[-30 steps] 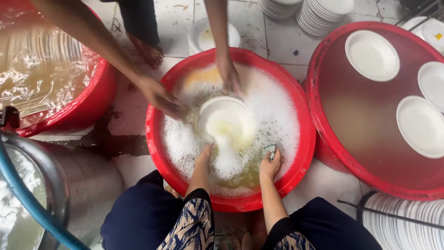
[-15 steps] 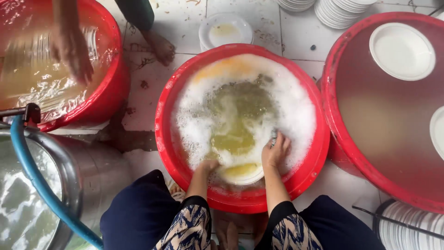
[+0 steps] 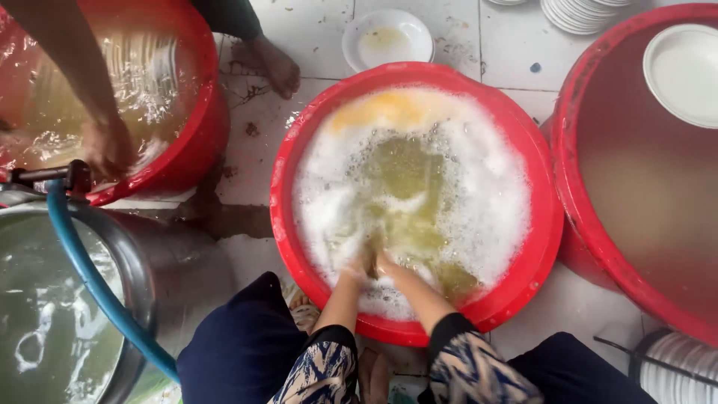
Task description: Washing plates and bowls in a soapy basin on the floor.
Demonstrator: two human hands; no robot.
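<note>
Crowded floor: middle red basin (image 3: 299, 247) sits on white tiles, hemmed in by a second red basin (image 3: 206, 112) upper left, a third red basin (image 3: 568, 172) on the right, and a steel pot (image 3: 149, 299) lower left with a blue hose (image 3: 82, 262) draped over its rim. Another person's hand (image 3: 108, 146) is down in the upper-left basin, and their bare foot (image 3: 273, 63) stands on the tiles between that basin and the middle one. A dirty white bowl (image 3: 387, 37) with yellowish residue sits on the floor just past the middle basin; a stack of white plates (image 3: 583, 11) is cut off at the top edge, and another plate stack (image 3: 677, 366) is cut off bottom right. Left hand (image 3: 359, 265) and right hand (image 3: 389, 265) are side by side, touching or nearly so, sunk in the suds near the basin's near rim. Fingers are under foam and murky water (can't tell if spread, closed, or gripping anything). Whatever they work on is below the surface, not visible. Contents: the middle basin has thick white foam around a patch of yellow-green water, orange tint at the far side. The upper-left basin has cloudy yellowish water with submerged plates, hard to count. The right basin holds brownish water with one white plate (image 3: 684, 71) floating, partly cut off. The pot holds greenish water.
</note>
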